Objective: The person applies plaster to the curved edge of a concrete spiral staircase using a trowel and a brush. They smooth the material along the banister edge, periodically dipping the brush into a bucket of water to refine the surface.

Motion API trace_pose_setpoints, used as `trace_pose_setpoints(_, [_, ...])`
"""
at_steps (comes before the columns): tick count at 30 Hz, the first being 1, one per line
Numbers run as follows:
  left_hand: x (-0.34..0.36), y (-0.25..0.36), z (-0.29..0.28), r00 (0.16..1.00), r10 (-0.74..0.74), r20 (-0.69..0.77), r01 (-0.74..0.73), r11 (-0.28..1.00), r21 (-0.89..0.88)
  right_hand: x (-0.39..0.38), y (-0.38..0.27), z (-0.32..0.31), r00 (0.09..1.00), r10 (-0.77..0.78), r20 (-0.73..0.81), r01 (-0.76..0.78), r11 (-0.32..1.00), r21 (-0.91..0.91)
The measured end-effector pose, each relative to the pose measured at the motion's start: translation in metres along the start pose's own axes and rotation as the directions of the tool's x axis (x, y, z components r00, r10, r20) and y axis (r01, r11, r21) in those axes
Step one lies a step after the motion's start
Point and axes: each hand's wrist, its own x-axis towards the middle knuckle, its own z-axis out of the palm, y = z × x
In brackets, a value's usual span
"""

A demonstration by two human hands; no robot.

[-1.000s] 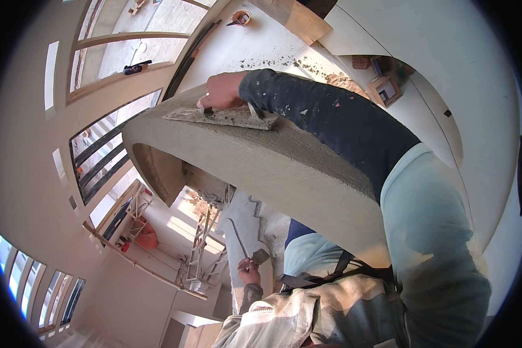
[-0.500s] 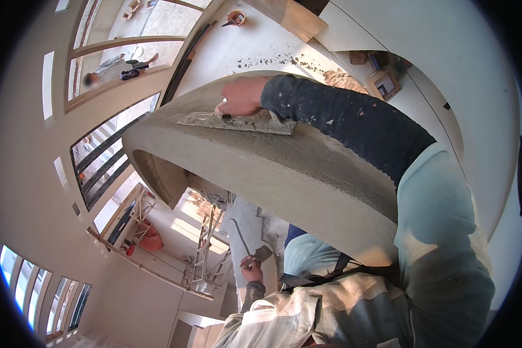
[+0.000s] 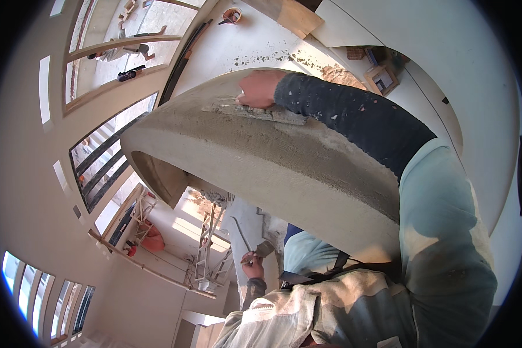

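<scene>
A curved ledge coated in grey plaster (image 3: 261, 174) sweeps across the middle. My right hand (image 3: 260, 88) is closed on the handle of a plastering trowel (image 3: 281, 115), whose long blade lies against the ledge's upper face. Darker, rougher plaster shows to the right of the blade. Lower down, below the ledge's edge, my left hand (image 3: 253, 268) is wrapped round a wide flat brush (image 3: 265, 249). Its brown head points up and right.
An orange bucket (image 3: 231, 16) stands beyond the ledge, near scattered plaster crumbs (image 3: 267, 58). Wooden ladder-like frames (image 3: 206, 246) stand below left, beside a bamboo pole (image 3: 151, 267). Through a window opening, another person (image 3: 122, 53) is visible outside.
My right hand and the trowel have shifted slightly right and up along the plaster. My left hand with the brush has risen a little. The person outside has changed position.
</scene>
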Motion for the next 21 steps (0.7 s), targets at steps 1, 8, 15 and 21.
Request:
trace_pose_setpoints(1, [0.000, -0.003, 0.002, 1.000, -0.002, -0.014, 0.002, 1.000, -0.010, -0.004, 0.015, 0.005, 1.000, -0.021, -0.006, 0.021, 1.000, 0.008])
trace_pose_setpoints(8, [0.008, -0.007, 0.004, 1.000, 0.000, 0.023, 0.000, 1.000, -0.010, 0.022, 0.017, 0.016, 0.999, -0.036, -0.041, 0.037, 0.999, 0.030])
trace_pose_setpoints(15, [0.008, 0.011, 0.009, 0.998, 0.058, 0.014, -0.058, 0.998, 0.000, 0.008, 0.066, 0.024, 0.997, 0.025, 0.077, -0.023, 0.999, -0.024])
trace_pose_setpoints(21, [0.018, 0.008, 0.003, 0.997, 0.076, -0.007, -0.076, 0.997, -0.033, 0.005, 0.023, 0.014, 0.996, -0.082, 0.043, 0.077, 0.991, 0.108])
